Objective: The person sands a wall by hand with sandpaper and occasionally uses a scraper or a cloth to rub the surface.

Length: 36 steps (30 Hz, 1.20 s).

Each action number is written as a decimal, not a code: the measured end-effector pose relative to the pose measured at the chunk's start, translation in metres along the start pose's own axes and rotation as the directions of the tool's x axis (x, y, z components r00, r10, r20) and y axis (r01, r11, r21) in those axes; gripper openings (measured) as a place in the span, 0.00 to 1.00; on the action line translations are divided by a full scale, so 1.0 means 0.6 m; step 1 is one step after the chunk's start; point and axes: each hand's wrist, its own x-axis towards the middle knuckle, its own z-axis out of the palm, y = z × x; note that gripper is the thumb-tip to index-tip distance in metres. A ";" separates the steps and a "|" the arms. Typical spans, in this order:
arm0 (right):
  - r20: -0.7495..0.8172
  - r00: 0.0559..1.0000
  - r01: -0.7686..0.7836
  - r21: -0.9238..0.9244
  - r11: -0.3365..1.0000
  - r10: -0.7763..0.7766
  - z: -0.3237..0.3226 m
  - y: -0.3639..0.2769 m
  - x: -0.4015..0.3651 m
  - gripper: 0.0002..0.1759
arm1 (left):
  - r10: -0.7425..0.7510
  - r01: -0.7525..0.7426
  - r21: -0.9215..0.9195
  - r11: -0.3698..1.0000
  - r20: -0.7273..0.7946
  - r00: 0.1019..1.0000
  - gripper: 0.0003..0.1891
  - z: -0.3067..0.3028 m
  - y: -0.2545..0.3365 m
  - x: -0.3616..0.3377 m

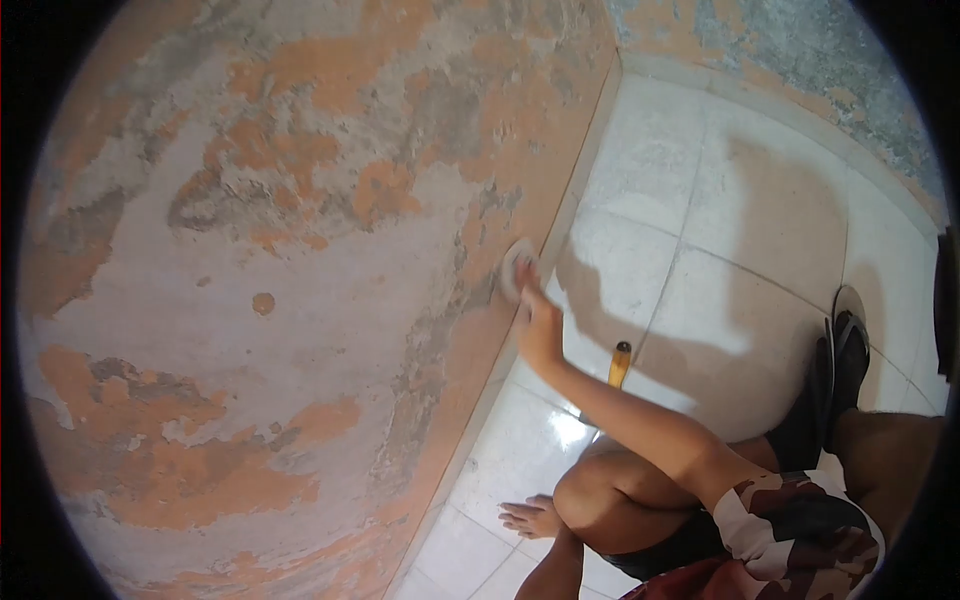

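Observation:
My right hand [540,318] presses a pale, rounded pad [514,270] to the bottom of the peeling wall [330,260], just above the skirting. The fingers are bent over the pad, which is blurred at its edges. My left hand [535,518] is low by my bent knee, fingers stretched out and spread over the tiled floor [480,500], holding nothing. Beneath my right forearm lies a tool with a yellow handle [619,368] and a dark end cap; the forearm partly hides its other end.
Orange paint flakes across the wall, with grey and whitish patches. Pale skirting [585,180] runs along its foot to a corner with a second worn wall [800,60]. My foot in a dark flip-flop [850,330] rests on the tiles at the right.

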 end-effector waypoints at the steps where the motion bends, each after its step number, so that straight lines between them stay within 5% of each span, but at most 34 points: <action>1: 0.011 1.000 -0.022 -0.006 1.000 0.022 0.004 0.001 -0.020 0.33 | -0.010 0.010 0.024 1.000 0.001 1.000 0.35 -0.004 -0.015 -0.001; 4: 0.041 0.999 -0.015 0.033 0.999 0.014 0.016 -0.066 -0.050 0.34 | 0.025 -0.025 -0.054 0.998 -0.004 1.000 0.35 -0.003 -0.013 -0.001; 6: 0.192 0.924 0.354 -0.096 0.930 -0.331 0.015 -0.084 -0.103 0.35 | 0.007 -0.006 -0.030 1.000 0.015 1.000 0.35 -0.004 -0.003 0.001; 7: 0.191 0.922 0.360 -0.099 0.928 -0.338 0.018 -0.068 -0.092 0.35 | 0.008 -0.007 -0.037 0.999 0.018 1.000 0.35 -0.001 0.003 0.000; 9: -0.016 0.966 0.257 0.015 0.966 -0.257 0.026 -0.027 -0.069 0.25 | 0.002 -0.002 -0.022 1.000 0.007 1.000 0.35 -0.002 -0.003 -0.002; 10: -0.027 0.991 -0.125 0.118 0.985 0.129 0.028 -0.021 -0.053 0.20 | -0.001 0.001 -0.013 1.000 0.005 1.000 0.35 0.003 -0.005 0.001; 12: 0.192 0.844 -0.527 0.120 0.841 0.502 0.001 -0.084 -0.017 0.26 | 0.038 -0.039 -0.044 0.998 -0.020 0.999 0.35 0.008 -0.015 0.001; 13: 0.194 0.841 -0.530 0.117 0.840 0.504 0.014 -0.088 -0.039 0.26 | 0.028 -0.028 -0.054 0.998 -0.003 1.000 0.35 0.006 -0.014 0.000; 14: 0.092 0.985 -0.156 0.121 0.980 0.146 0.037 -0.102 -0.078 0.26 | 0.025 -0.025 -0.055 0.998 -0.002 1.000 0.35 0.001 -0.015 -0.003; 15: -0.008 0.968 0.250 0.089 0.964 -0.250 0.051 -0.109 -0.102 0.26 | 0.009 -0.009 -0.047 0.999 0.001 1.000 0.35 0.000 -0.011 -0.003; 16: -0.012 0.965 0.262 0.094 0.960 -0.262 0.047 -0.108 -0.110 0.26 | -0.004 0.004 -0.043 0.999 0.002 1.000 0.35 0.001 -0.003 0.000; 18: 0.178 0.832 0.534 -0.002 0.845 -0.525 0.024 -0.089 -0.117 0.31 | -0.003 0.003 -0.037 0.999 0.007 1.000 0.35 -0.004 -0.002 0.002; 19: 0.107 0.886 0.459 -0.063 0.886 -0.451 0.026 -0.052 -0.108 0.32 | -0.009 0.009 -0.021 1.000 0.017 1.000 0.36 -0.001 -0.001 0.001; 20: 0.146 0.973 0.176 0.041 0.983 -0.180 0.033 -0.013 -0.092 0.33 | -0.011 0.011 -0.021 1.000 0.017 1.000 0.36 0.003 0.002 0.003; 22: -0.017 0.975 -0.216 0.122 0.969 0.220 0.037 -0.006 -0.065 0.30 | 0.016 -0.016 -0.046 0.999 -0.004 1.000 0.35 0.004 -0.008 -0.001; 23: -0.012 0.974 -0.226 0.116 0.967 0.228 0.045 -0.034 -0.084 0.30 | 0.025 -0.026 -0.057 0.998 -0.026 0.999 0.35 0.005 -0.009 -0.004; 25: -0.049 0.989 0.145 0.110 0.983 -0.141 0.070 -0.081 -0.128 0.31 | 0.018 -0.020 -0.060 0.998 -0.035 0.999 0.35 0.006 -0.013 -0.003; 26: -0.055 0.987 0.154 0.109 0.982 -0.149 0.060 -0.093 -0.143 0.31 | 0.015 -0.018 -0.072 0.997 -0.046 0.999 0.35 0.007 -0.007 -0.003; 28: 0.210 0.796 0.562 0.088 0.822 -0.567 0.042 -0.109 -0.161 0.31 | 0.015 -0.017 -0.079 0.997 -0.031 0.999 0.35 0.007 -0.003 0.000; 29: 0.259 0.739 0.627 0.073 0.776 -0.622 0.036 -0.061 -0.145 0.33 | 0.002 -0.003 -0.068 0.998 -0.018 1.000 0.35 0.006 -0.006 0.000; 30: 0.148 0.819 0.568 -0.080 0.819 -0.554 0.030 -0.042 -0.128 0.23 | 0.000 -0.001 -0.070 0.998 -0.019 1.000 0.35 0.007 -0.004 0.001; 31: 0.142 0.970 0.212 -0.097 0.972 -0.197 0.022 -0.012 -0.111 0.21 | 0.010 -0.011 -0.061 0.998 -0.016 1.000 0.35 0.009 -0.006 0.004; 32: 0.134 0.972 -0.180 -0.116 0.977 0.195 0.016 0.005 -0.099 0.20 | 0.015 -0.016 -0.046 0.999 -0.012 1.000 0.35 0.009 -0.011 0.002; 33: 0.144 0.968 -0.188 -0.125 0.974 0.205 0.020 0.004 -0.095 0.20 | 0.004 -0.004 -0.035 0.999 -0.008 1.000 0.35 0.007 -0.013 -0.003; 35: -0.033 0.999 0.043 -0.028 0.999 -0.043 0.044 -0.020 -0.093 0.14 | 0.020 -0.021 -0.081 0.997 -0.017 1.000 0.36 0.004 -0.009 -0.002; 36: 0.029 0.988 0.151 0.005 0.989 -0.151 0.050 -0.044 -0.119 0.17 | 0.021 -0.022 -0.085 0.996 -0.015 1.000 0.36 0.005 -0.006 -0.002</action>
